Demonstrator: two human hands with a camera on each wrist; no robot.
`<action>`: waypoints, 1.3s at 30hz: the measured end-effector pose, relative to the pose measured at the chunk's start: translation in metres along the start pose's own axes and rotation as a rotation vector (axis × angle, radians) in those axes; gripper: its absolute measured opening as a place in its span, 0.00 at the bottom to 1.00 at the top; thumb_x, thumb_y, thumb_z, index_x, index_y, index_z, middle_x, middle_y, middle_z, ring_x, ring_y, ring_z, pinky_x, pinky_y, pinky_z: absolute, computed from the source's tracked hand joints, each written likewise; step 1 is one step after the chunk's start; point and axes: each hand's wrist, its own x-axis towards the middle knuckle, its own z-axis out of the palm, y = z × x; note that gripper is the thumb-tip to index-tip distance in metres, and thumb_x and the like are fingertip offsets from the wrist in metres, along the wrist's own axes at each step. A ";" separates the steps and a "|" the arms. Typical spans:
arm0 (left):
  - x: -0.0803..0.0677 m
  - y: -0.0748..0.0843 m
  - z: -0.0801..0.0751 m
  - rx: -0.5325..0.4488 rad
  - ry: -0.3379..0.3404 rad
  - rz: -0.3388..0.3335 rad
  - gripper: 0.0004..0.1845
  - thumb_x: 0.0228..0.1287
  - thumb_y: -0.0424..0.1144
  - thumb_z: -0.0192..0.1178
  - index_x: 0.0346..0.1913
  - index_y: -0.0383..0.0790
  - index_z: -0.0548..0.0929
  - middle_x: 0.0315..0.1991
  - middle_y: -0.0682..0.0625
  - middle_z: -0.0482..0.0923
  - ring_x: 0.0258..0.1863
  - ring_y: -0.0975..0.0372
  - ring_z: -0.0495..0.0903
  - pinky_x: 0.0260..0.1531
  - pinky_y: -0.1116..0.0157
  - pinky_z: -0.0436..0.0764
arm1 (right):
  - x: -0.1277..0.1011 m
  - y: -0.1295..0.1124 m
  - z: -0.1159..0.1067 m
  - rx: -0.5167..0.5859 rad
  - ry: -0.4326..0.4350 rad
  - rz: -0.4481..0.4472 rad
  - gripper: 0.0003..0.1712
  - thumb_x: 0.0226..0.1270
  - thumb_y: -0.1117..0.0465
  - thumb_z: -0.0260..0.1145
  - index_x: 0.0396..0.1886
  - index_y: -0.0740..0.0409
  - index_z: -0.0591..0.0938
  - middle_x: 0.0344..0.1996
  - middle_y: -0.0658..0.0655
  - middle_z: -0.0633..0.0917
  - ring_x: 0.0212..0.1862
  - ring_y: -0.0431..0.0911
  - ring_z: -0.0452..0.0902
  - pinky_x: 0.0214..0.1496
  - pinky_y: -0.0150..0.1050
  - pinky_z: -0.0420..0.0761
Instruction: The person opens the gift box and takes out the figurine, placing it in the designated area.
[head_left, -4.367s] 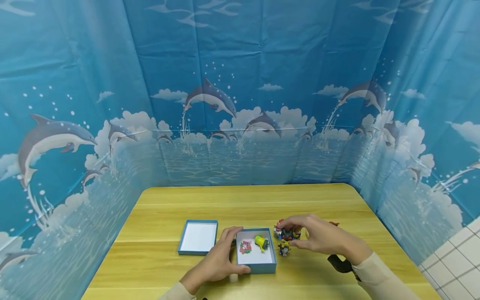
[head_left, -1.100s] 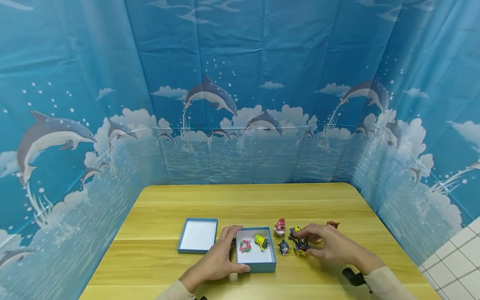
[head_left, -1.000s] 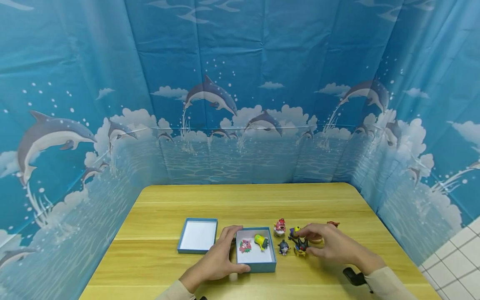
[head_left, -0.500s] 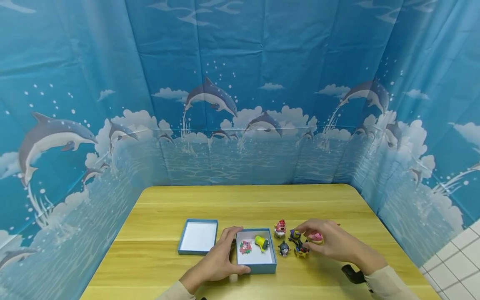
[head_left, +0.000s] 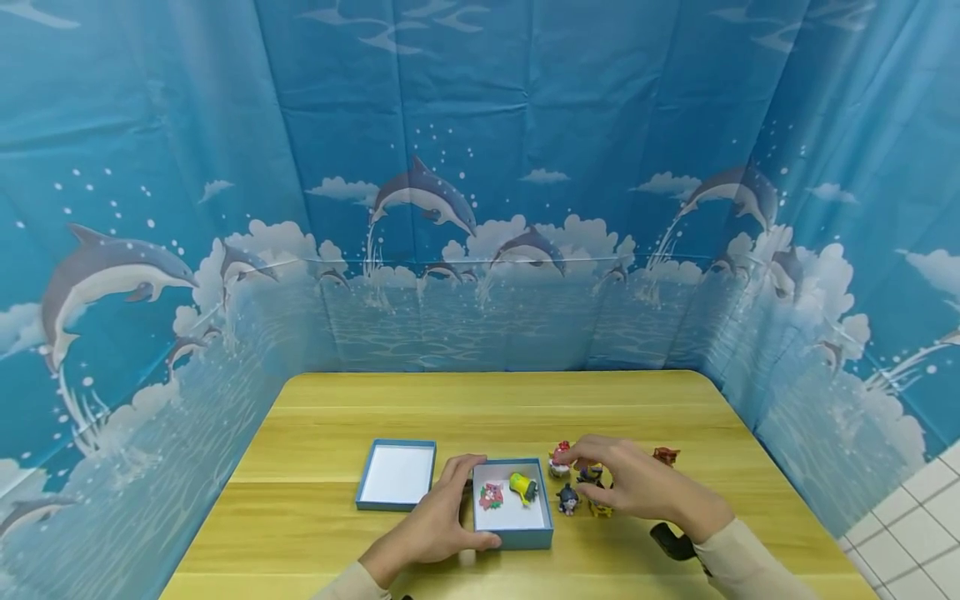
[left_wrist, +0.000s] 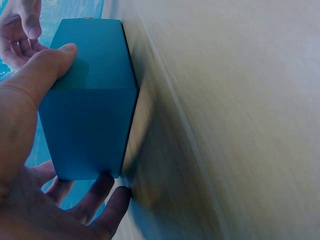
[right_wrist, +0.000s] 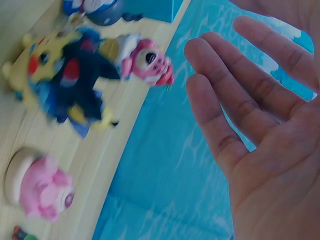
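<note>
Filling of blue box [head_left: 512, 533] under way — box steadied by left hand [head_left: 431, 527]. Right hand [head_left: 626, 483] open, empty, over figurines right of box; red-capped figurine [head_left: 558, 459] judged next — firm pinch needed.

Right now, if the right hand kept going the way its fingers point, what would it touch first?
Probably the pink and red toy figure: the right hand has its fingertips right beside it, pointing left toward the blue box. Depth is unclear.

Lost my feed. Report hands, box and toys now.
Left hand grips blue box. Right hand open, fingers spread over toy figures, holding none. Two toys in the box. Nothing blocking.
</note>
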 end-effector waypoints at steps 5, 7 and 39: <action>0.001 0.001 -0.001 0.008 0.010 0.012 0.64 0.64 0.64 0.87 0.94 0.59 0.57 0.91 0.47 0.61 0.79 0.47 0.79 0.78 0.37 0.82 | 0.016 -0.008 0.004 -0.009 -0.057 0.012 0.20 0.84 0.58 0.78 0.71 0.48 0.90 0.58 0.48 0.93 0.55 0.36 0.90 0.53 0.40 0.93; 0.001 0.001 -0.001 0.008 0.009 0.014 0.64 0.64 0.64 0.87 0.94 0.58 0.58 0.91 0.47 0.61 0.79 0.48 0.79 0.78 0.37 0.82 | 0.023 -0.011 0.007 0.009 -0.093 0.029 0.21 0.85 0.57 0.77 0.72 0.47 0.90 0.58 0.49 0.93 0.54 0.34 0.88 0.51 0.40 0.92; -0.004 0.002 -0.002 -0.008 -0.003 0.037 0.62 0.68 0.66 0.83 0.94 0.56 0.57 0.92 0.46 0.59 0.82 0.45 0.77 0.79 0.36 0.81 | 0.083 -0.027 0.048 -0.068 -0.378 0.059 0.21 0.80 0.62 0.81 0.68 0.49 0.92 0.64 0.50 0.93 0.64 0.41 0.91 0.67 0.40 0.92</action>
